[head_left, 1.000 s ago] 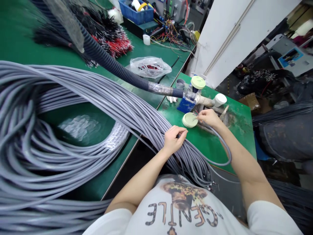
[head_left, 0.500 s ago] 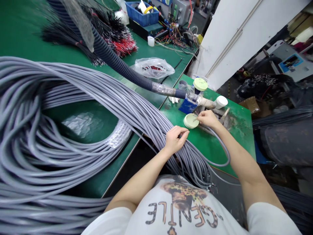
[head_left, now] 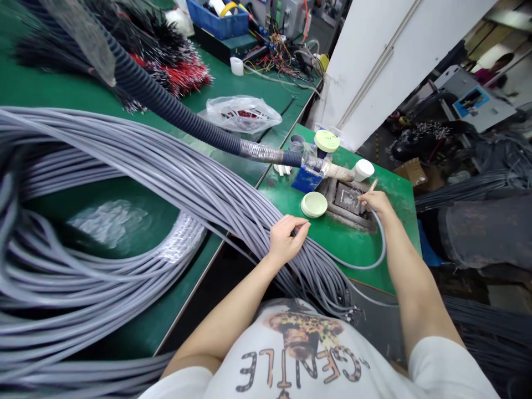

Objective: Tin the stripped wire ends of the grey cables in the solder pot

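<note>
My right hand [head_left: 375, 203] is closed around the end of a grey cable [head_left: 380, 252], whose thin bared wires stick out past the fingertips. Those wires are over a square solder pot [head_left: 348, 200] with a shiny dark surface; whether they touch it I cannot tell. From the hand the cable loops down toward the thick bundle of grey cables [head_left: 233, 191]. My left hand [head_left: 287, 238] lies against that bundle, thumb and fingers pressed together; anything inside them is hidden. A round pale-yellow dish [head_left: 314, 204] sits left of the pot.
A ribbed dark hose [head_left: 199, 124] crosses above the bench, its nozzle [head_left: 338, 170] beside the pot. Around it stand a white cup [head_left: 363, 169], a yellow-lidded jar [head_left: 327, 141] and a blue box [head_left: 306, 178]. A plastic bag [head_left: 244, 114] and black wire bundles [head_left: 112, 50] lie behind.
My right hand has moved right with the cable, taking its wire ends from the pale-yellow dish to the solder pot. The left hand stays on the bundle; the view has shifted slightly.
</note>
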A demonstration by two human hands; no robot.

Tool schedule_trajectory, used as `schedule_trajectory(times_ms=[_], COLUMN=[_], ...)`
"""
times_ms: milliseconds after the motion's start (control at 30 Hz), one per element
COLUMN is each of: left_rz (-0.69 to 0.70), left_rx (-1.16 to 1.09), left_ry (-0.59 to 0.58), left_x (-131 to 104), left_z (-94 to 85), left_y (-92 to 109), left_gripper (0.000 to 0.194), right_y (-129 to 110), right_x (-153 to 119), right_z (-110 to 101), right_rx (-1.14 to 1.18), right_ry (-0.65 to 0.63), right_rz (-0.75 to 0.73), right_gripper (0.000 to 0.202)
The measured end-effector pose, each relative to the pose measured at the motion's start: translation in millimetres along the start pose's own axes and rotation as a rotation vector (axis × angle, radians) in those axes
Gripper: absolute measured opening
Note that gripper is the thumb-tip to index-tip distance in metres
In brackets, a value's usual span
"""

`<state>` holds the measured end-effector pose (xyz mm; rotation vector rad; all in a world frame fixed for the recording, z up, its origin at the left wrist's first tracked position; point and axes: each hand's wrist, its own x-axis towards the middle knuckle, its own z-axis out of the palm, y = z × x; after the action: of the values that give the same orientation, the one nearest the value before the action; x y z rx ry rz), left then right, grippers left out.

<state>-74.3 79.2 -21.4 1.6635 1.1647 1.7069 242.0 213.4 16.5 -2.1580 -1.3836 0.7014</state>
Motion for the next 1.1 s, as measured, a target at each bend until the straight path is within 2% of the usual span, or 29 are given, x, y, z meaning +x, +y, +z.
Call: schedule_trajectory(times_ms=[133, 300, 467, 600, 733, 867, 967, 1100], left_rz=[-0.003, -0.001, -0.001, -0.006, -0.027, -0.110, -0.321, -0.669], left_rx=[0.004, 0.007, 0.002, 0.002, 0.001, -0.080, -0.355, -0.873], left_ry=[-0.001, -0.002, -0.010, -0.013, -0.028, 0.000, 0.005, -0.157], left_x=[0.6, 0.1, -0.3, -1.2, -2.7, -1.9, 1.7, 4.1], left_z=[0.2, 0.6, 1.4, 2.3, 0.5, 5.9, 27.8, 72.8], left_y=[1.2, -0.5, -1.8, -3.9, -5.9, 2.7, 19.3, 51.0], left_gripper=[0.008, 0.007, 0.003, 0.003, 0.005, 0.007, 0.011, 0.029], right_y=[12.7, 17.2, 11.5, -3.1, -23.8, -45.0, -61.2, -73.1], right_x=[12.7, 20.2, 16.6, 3.7, -32.8, -94.4, -140.5, -183.8], right_z=[6.0, 10.4, 12.6, 3.8, -15.6, -28.0, -27.9, -24.9], right_rx=[0.007, 0.006, 0.019, 0.074, 0.176, 0.470, 0.650, 0.673], right_ry=[-0.003, -0.017, -0.027, -0.030, -0.049, -0.149, -0.180, -0.124], right_rz=[0.035, 0.042, 0.050, 0.028, -0.021, -0.128, -0.221, -0.248], right_gripper=[0.018, 0.015, 0.017, 0.023, 0.032, 0.030, 0.025, 0.020])
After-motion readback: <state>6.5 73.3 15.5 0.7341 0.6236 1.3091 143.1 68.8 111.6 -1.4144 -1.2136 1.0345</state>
